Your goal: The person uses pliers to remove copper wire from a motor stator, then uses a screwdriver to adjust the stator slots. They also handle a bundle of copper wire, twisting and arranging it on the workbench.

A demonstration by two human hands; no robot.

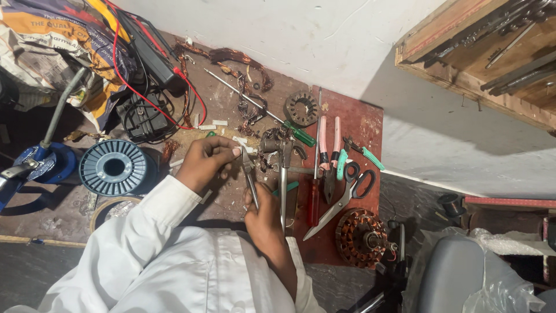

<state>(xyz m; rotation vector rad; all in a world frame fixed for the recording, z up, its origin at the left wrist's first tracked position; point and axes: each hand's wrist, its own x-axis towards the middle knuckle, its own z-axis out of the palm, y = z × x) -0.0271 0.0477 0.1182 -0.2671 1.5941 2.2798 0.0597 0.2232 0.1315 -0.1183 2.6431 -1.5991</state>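
My left hand (204, 162), coming out of a white sleeve, pinches a small pale piece at the jaws of a slim metal pair of pliers (249, 177). My right hand (262, 213) grips the handles of those pliers from below. Both hands work over a worn brown bench top (69, 211). Just right of the pliers lies a bigger metal hand tool (283, 174), next to a small dark metal part with copper wire scraps (270, 145). What the left fingertips hold is too small to tell.
On a red board (368, 124) lie pink-handled pliers (328, 152), black-handled scissors (346, 196), a red-handled screwdriver (313, 200), a green-handled screwdriver (298, 133) and a copper-wound motor stator (361, 236). A grey spool (113, 168), a multimeter with leads (155, 65) and a blue vise (41, 163) lie left.
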